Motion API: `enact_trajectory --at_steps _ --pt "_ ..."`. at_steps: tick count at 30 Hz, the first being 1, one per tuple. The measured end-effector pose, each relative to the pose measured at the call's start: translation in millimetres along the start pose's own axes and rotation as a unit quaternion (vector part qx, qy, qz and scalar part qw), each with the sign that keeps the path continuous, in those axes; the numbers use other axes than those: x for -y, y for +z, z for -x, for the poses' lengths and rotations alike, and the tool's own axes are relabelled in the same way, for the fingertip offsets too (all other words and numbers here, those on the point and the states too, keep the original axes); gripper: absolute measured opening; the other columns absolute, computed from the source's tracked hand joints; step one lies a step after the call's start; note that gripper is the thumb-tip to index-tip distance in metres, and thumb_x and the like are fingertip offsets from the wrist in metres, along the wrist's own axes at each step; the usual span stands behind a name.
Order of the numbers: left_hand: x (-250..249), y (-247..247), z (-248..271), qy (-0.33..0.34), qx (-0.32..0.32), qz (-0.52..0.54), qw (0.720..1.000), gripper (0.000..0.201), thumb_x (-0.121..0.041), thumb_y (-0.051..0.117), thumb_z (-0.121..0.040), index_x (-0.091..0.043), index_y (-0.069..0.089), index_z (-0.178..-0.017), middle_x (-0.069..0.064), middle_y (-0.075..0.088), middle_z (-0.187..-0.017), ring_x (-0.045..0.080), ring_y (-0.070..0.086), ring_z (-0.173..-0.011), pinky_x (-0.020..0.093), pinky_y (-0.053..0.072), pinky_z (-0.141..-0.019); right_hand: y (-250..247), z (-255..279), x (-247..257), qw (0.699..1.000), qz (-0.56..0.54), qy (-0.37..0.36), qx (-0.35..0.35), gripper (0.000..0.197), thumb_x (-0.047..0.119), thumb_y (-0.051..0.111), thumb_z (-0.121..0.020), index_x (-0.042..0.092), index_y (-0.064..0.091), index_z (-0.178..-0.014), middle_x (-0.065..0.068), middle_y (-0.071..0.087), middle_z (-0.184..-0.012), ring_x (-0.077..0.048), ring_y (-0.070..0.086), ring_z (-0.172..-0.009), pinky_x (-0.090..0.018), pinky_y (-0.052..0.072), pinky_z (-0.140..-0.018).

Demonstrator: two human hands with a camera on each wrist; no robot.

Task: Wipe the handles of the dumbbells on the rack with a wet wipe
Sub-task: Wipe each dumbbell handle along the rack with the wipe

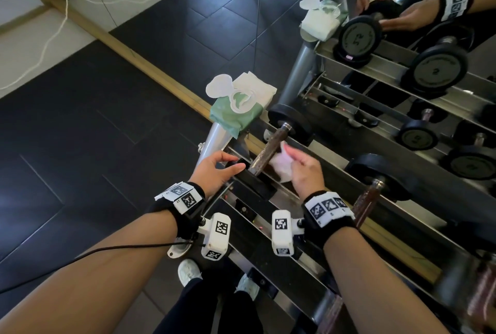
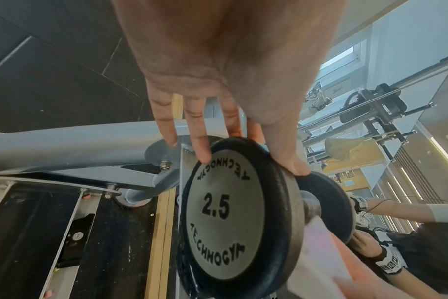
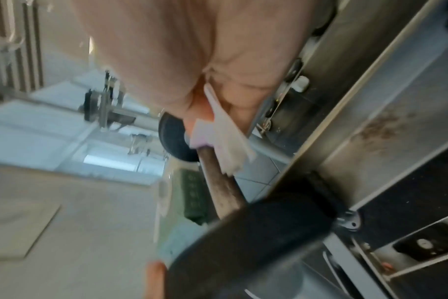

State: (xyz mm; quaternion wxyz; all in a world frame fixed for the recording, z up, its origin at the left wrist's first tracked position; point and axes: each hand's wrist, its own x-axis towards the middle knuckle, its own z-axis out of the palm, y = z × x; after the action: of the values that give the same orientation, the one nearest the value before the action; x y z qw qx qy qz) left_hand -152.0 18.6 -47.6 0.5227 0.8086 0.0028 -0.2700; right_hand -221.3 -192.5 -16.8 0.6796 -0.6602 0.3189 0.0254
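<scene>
Gym rack [image 1: 346, 186] — right hand [image 1: 303, 169] pinches wipe [image 1: 280, 165]; left hand [image 1: 214, 169] grips dumbbell [image 2: 233, 212].

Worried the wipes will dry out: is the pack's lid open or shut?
Open. The round white lid is flipped back off the green wipe pack, exposing the opening.

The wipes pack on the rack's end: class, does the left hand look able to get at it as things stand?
Probably yes. The left hand grips the dumbbell's near weight, so it must release first. The wipes pack, flap open, sits just beyond, nothing between.
</scene>
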Motion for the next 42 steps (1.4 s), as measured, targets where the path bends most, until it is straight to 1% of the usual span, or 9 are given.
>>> enact_trajectory --at_steps 5,11,19,25,30,32,36,40,42 --pt "0.1 1.6 0.6 0.004 -0.008 0.011 1.000 0.028 -0.044 0.076 -0.080 -0.030 0.066 -0.102 -0.014 0.061 -0.107 0.021 0.071 -0.087 0.034 0.059 -0.083 18.5 -14.1 3.1 0.998 0.047 -0.038 -0.022 0.049 0.008 0.049 -0.098 0.024 0.050 -0.144 0.011 0.054 -0.127 -0.002 0.052 -0.108 -0.011 0.038 -0.091" --pt "1.9 2.3 0.8 0.017 -0.007 0.034 0.999 0.033 -0.047 0.077 -0.074 -0.029 0.067 -0.100 -0.013 0.063 -0.105 0.006 0.070 -0.078 0.031 0.060 -0.080 31.8 4.0 -21.4 0.999 0.043 -0.021 0.021 0.045 0.014 0.042 -0.104 0.040 0.051 -0.140 0.003 0.048 -0.147 -0.016 0.049 -0.131 -0.028 0.035 -0.113" --pt "0.7 3.8 3.5 0.021 -0.015 0.043 0.999 0.028 -0.042 0.076 -0.078 -0.028 0.067 -0.100 -0.008 0.066 -0.104 0.015 0.069 -0.091 0.041 0.057 -0.088 27.6 11.1 -33.3 0.994 0.065 0.042 0.083 0.025 0.041 0.054 -0.100 0.035 0.073 -0.115 0.000 0.073 -0.114 -0.020 0.066 -0.112 -0.045 0.048 -0.105" --pt "-1.0 3.4 8.4 0.020 -0.010 0.032 0.999 0.031 -0.045 0.076 -0.079 -0.031 0.067 -0.105 -0.002 0.068 -0.105 0.026 0.068 -0.092 0.045 0.056 -0.089 5.8 12.8 -12.8 0.987 0.088 0.005 0.137 0.019 0.029 0.074 -0.085 0.030 0.077 -0.103 0.008 0.077 -0.097 -0.005 0.072 -0.092 -0.014 0.056 -0.073" --pt "-1.8 -3.9 10.3 -0.006 0.021 0.038 0.999 0.034 -0.044 0.076 -0.080 -0.039 0.066 -0.112 0.013 0.066 -0.120 0.033 0.066 -0.097 0.037 0.055 -0.079 0.4 -5.6 37.0 0.979 0.169 -0.075 0.081 0.021 0.015 0.061 -0.090 0.025 0.076 -0.101 0.002 0.074 -0.100 -0.016 0.068 -0.101 -0.032 0.054 -0.093" --pt "-3.4 -5.7 11.0 -0.015 0.030 0.028 0.999 0.040 -0.044 0.075 -0.082 -0.038 0.064 -0.120 0.003 0.063 -0.125 0.034 0.065 -0.107 0.046 0.056 -0.091 5.4 -14.3 59.6 0.966 0.218 -0.101 0.100 0.019 0.017 0.063 -0.090 0.021 0.076 -0.103 0.000 0.073 -0.101 -0.019 0.067 -0.102 -0.034 0.054 -0.094" --pt "-6.9 -9.5 9.7 -0.010 0.037 0.018 0.999 0.046 -0.038 0.075 -0.084 -0.033 0.062 -0.128 -0.005 0.062 -0.127 0.013 0.058 -0.114 0.021 0.044 -0.089 15.8 -38.5 90.7 0.900 0.382 -0.190 0.092 0.036 0.007 0.046 -0.094 0.023 0.074 -0.110 0.003 0.071 -0.109 -0.015 0.063 -0.104 -0.025 0.046 -0.098" --pt "-5.6 -8.2 10.8 -0.023 0.046 0.035 0.998 0.045 -0.038 0.074 -0.085 -0.034 0.060 -0.128 -0.002 0.063 -0.116 0.010 0.058 -0.092 0.024 0.051 -0.079 24.4 -60.3 84.2 0.817 0.503 -0.251 0.130 0.037 -0.001 0.045 -0.097 0.014 0.068 -0.123 -0.005 0.067 -0.126 -0.023 0.061 -0.118 -0.028 0.040 -0.110" --pt "-1.5 -6.3 10.7 -0.024 0.044 0.030 0.998 0.043 -0.040 0.073 -0.085 -0.037 0.060 -0.126 -0.006 0.062 -0.099 0.004 0.053 -0.071 0.017 0.050 -0.066 25.5 -67.9 72.0 0.785 0.541 -0.251 0.166 0.028 0.006 0.052 -0.095 0.014 0.072 -0.113 -0.006 0.067 -0.127 -0.026 0.059 -0.123 -0.037 0.035 -0.116"
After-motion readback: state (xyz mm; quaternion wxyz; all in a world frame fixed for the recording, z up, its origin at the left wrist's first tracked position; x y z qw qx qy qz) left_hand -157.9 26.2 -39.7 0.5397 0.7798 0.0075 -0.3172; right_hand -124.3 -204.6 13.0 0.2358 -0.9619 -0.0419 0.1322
